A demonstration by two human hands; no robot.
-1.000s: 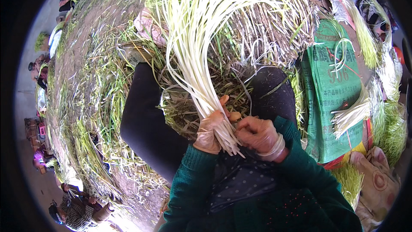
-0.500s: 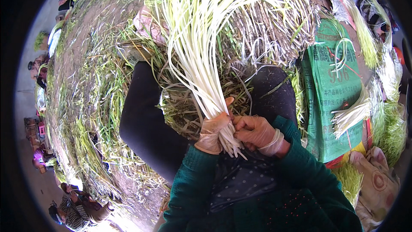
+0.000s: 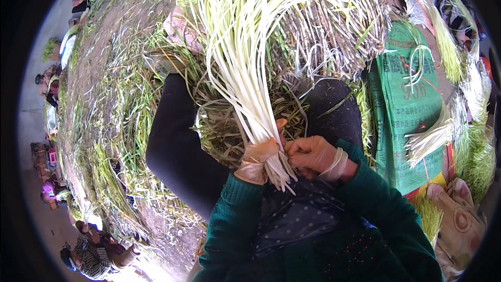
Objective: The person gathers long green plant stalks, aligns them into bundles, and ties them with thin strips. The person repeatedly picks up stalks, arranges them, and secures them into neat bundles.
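Bundling step: left hand [image 3: 259,157] clamps the pale chive-stalk bundle [image 3: 245,73] at frame centre; right hand [image 3: 311,154] pinches its stalk ends, likely needing a firm tie.

Both forearms in dark green sleeves rise from about six o'clock and meet near the centre, where the gloved left hand [image 3: 259,157] is curled tight into a fist, thumb up, while the gloved right hand [image 3: 311,154] at its three o'clock pinches with bent fingers [image 3: 293,149]
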